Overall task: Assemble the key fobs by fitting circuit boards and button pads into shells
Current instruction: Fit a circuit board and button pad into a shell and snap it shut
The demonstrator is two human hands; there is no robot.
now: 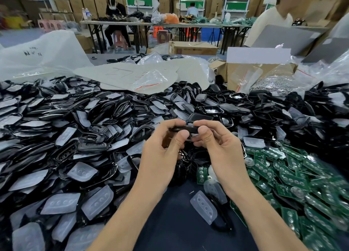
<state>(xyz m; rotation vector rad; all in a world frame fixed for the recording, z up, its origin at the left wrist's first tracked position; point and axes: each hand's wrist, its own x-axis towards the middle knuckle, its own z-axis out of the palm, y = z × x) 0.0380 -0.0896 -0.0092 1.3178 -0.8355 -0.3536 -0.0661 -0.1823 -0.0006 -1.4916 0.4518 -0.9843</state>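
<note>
Black key fob shell [182, 128], held edge-on above the table between both hands: left hand [162, 152] pinching its near left end with thumb and curled fingers, right hand [217, 146] pinching the right end likewise. Bare dark table surface [170, 222] shows only as a narrow strip under the forearms. Heap of black shells and clear button pads [62, 137] crowds the left side and the back. Green circuit boards [294, 177] crowd the right. One loose clear pad [203, 207] lies on the strip near the right forearm. Cardboard box [251, 73] and plastic bags stand behind.
</note>
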